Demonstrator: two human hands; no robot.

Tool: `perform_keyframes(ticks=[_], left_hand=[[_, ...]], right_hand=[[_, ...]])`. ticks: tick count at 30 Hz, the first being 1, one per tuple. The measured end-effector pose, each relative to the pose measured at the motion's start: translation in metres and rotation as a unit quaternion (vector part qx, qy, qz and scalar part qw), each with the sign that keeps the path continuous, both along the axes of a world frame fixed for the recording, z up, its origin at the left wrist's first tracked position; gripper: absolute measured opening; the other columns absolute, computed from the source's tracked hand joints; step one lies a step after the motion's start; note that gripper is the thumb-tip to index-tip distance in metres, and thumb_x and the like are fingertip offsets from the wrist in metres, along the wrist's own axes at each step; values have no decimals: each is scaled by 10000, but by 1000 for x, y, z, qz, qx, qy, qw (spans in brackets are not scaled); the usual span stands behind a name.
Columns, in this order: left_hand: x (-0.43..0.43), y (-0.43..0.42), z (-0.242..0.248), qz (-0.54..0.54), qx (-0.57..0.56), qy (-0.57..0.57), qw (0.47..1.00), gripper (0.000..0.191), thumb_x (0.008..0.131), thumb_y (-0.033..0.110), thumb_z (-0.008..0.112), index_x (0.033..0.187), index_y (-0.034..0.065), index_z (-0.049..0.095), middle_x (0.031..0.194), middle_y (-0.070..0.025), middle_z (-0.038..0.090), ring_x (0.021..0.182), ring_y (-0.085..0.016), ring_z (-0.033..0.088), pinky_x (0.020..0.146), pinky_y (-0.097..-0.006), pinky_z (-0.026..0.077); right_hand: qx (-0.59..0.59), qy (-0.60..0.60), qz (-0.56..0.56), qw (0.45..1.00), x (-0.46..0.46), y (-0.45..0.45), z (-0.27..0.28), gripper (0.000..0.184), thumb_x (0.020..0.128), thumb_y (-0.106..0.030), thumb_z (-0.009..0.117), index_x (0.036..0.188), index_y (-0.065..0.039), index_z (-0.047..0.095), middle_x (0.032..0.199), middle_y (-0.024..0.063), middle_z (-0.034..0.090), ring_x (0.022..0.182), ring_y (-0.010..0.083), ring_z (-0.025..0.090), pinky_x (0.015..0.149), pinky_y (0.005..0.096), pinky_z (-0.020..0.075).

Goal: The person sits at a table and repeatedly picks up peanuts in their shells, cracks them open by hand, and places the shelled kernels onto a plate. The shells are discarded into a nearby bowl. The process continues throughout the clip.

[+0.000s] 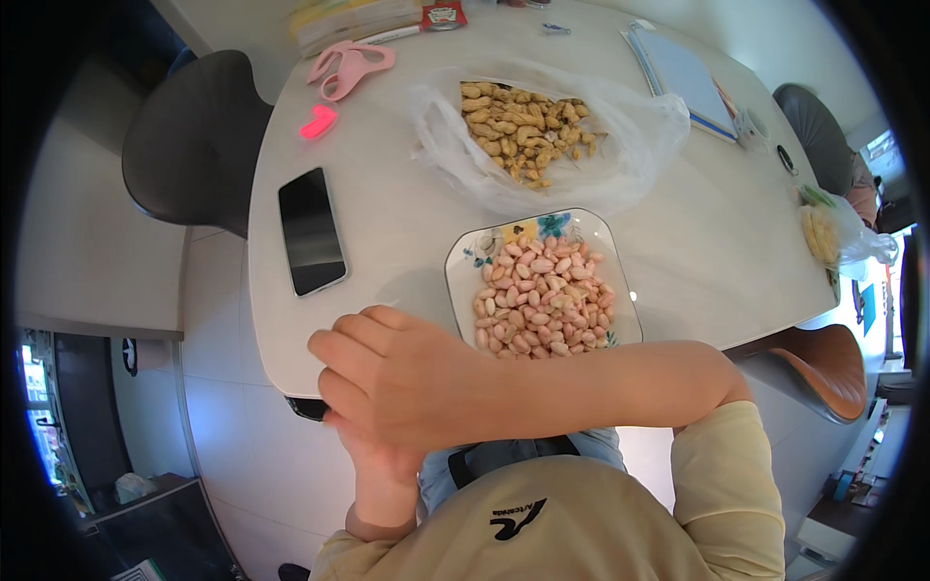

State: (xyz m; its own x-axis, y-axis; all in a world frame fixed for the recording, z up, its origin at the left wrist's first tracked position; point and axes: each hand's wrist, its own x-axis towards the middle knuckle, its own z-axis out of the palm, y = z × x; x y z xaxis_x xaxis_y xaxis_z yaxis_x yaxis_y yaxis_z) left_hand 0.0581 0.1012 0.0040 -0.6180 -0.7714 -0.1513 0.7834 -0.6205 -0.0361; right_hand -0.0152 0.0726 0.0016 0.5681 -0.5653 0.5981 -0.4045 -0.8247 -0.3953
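Note:
My right arm reaches across my body, and my right hand point(392, 370) lies over my left hand point(381, 457) at the table's near left corner. The right fingers are curled. Most of the left hand is hidden beneath, and whatever may be between the hands does not show. Beyond my right forearm sits a square flower-patterned plate point(459, 272) heaped with shelled pink peanut kernels point(541, 290). My forearm covers its near edge. Behind it, an opened white plastic bag point(632, 156) holds unshelled peanuts point(516, 127). A dark-screened smartphone point(312, 232) lies left of the plate.
On the pale table point(697, 269) are a pink looped plastic object point(352, 69), a small bright pink piece point(318, 121) and a blue-covered notebook point(686, 80). A clear bag of food point(835, 232) stands far right. Chairs flank the table: grey point(196, 145) left, brown point(825, 367) right.

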Motion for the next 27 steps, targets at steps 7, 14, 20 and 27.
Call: perform_keyframes(ticks=[7, 14, 20, 27], left_hand=[[125, 6, -56, 236, 186, 135, 944, 97, 887, 101, 476, 861, 29, 535, 861, -58, 540, 819, -185, 530, 757, -334, 514], [295, -7, -209, 488, 176, -131, 845, 183, 914, 67, 412, 901, -32, 565, 839, -119, 599, 770, -225, 576, 726, -346, 524], [416, -10, -376, 364, 218, -269, 865, 187, 799, 14, 413, 825, 4, 598, 721, -95, 610, 649, -223, 586, 679, -330, 534], [333, -65, -315, 290, 261, -554, 735, 576, 918, 350, 282, 1340, -39, 320, 1339, -168, 433, 1214, -346, 434, 1031, -441, 333]], right_hand=[[97, -110, -48, 988, -34, -40, 21, 181, 839, -60, 565, 1017, -39, 546, 1140, 110, 507, 1033, 247, 525, 874, 353, 440], [256, 114, -430, 858, -243, -81, -18, 193, 832, 11, 537, 1022, -11, 560, 1015, 106, 596, 887, 186, 600, 807, 301, 487], [243, 130, -420, 865, -231, -106, -42, 230, 793, -86, 605, 1015, -33, 573, 1040, 150, 538, 908, 247, 582, 797, 327, 481], [222, 158, -434, 859, -248, -101, -54, 182, 786, -81, 620, 949, -39, 550, 970, 136, 514, 841, 229, 580, 748, 311, 486]])
